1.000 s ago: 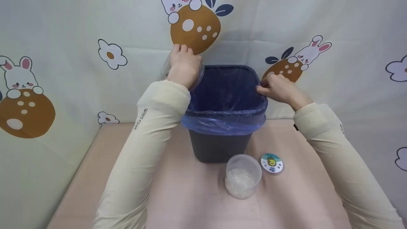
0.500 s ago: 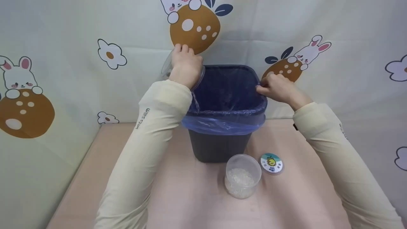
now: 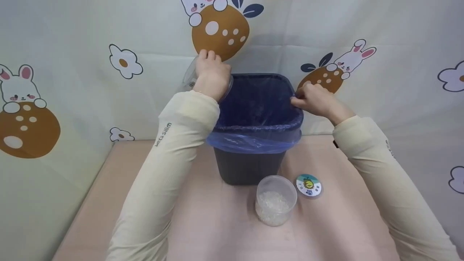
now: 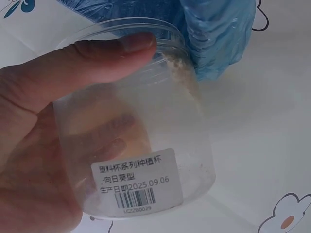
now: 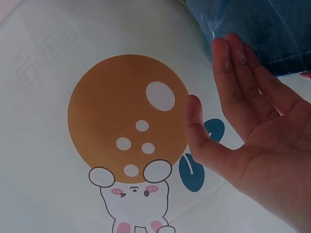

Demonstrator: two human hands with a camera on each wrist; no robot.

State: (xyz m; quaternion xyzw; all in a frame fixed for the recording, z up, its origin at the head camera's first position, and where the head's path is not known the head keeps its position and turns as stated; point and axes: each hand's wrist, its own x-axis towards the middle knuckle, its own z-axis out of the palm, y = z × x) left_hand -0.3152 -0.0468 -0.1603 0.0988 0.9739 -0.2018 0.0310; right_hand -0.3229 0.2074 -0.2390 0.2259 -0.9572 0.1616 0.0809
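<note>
My left hand [image 3: 212,74] grips a clear plastic jar [image 4: 160,121] at the left rim of a dark bin [image 3: 250,168]. In the left wrist view the thumb lies across the jar near its mouth, with fingers showing through the far wall. The jar has a white barcode label [image 4: 138,179], and pale residue clings inside near the mouth, which overlaps the blue bin bag [image 4: 221,39]. My right hand [image 3: 319,101] is at the bin's right rim. Its fingers [image 5: 250,80] extend along the bag, thumb apart, in the right wrist view.
A second clear jar [image 3: 278,181] holding white, grainy material stands uncovered in front of the bin. Beside it lies a round printed lid [image 3: 309,185]. A pink-covered table [image 3: 217,232] meets a patterned cloth wall [image 3: 163,87] close behind the bin.
The left hand and its jar have shifted very slightly to the right at the bin's rim. My right hand stays at the right rim; the second jar and lid have not moved.
</note>
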